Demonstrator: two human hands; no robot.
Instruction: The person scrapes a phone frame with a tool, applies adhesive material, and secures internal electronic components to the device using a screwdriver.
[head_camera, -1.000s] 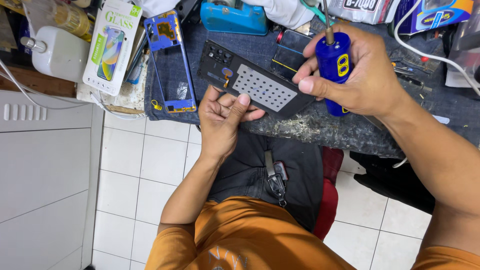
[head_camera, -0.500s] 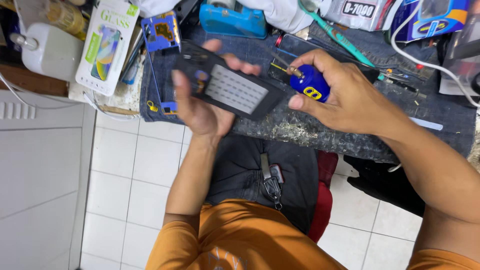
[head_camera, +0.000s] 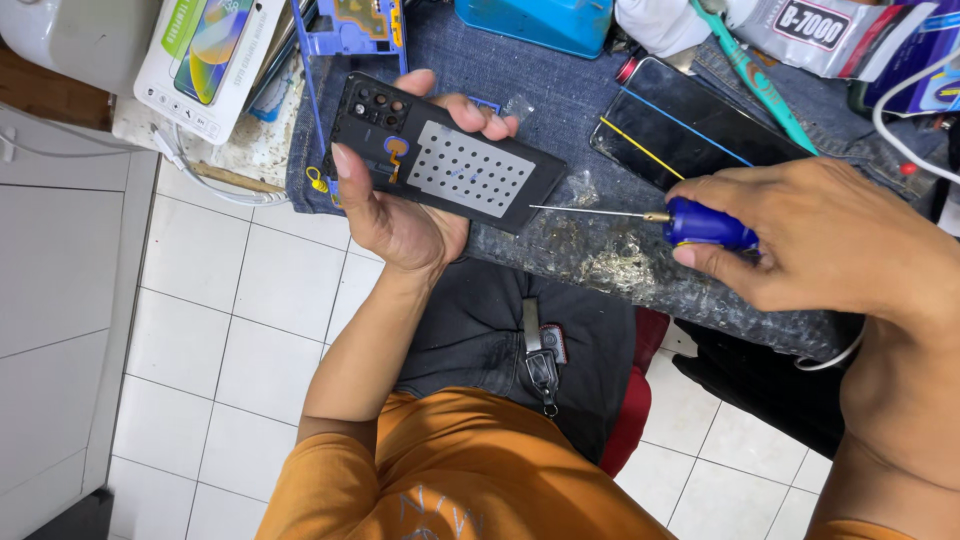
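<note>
- A flat white box (head_camera: 205, 55) with a glossy phone picture lies at the far left of the denim-covered surface (head_camera: 560, 90).
- The left hand (head_camera: 400, 205) pinches a black phone back panel (head_camera: 440, 150), grey perforated plate upward, thumb and fingers clamped on opposite edges.
- The right hand (head_camera: 820, 235) has its fingers wrapped tight on a blue-handled screwdriver (head_camera: 640, 215), thin metal tip meeting the panel's edge.
- A dark glass phone (head_camera: 690, 125) lies beyond.

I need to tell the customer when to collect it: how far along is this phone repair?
Done: the phone is apart, with its screen lying separately on the bench. In hand: the left hand holds the back housing while the right hand points a blue screwdriver at its edge. Left: rejoining the two parts.
</note>
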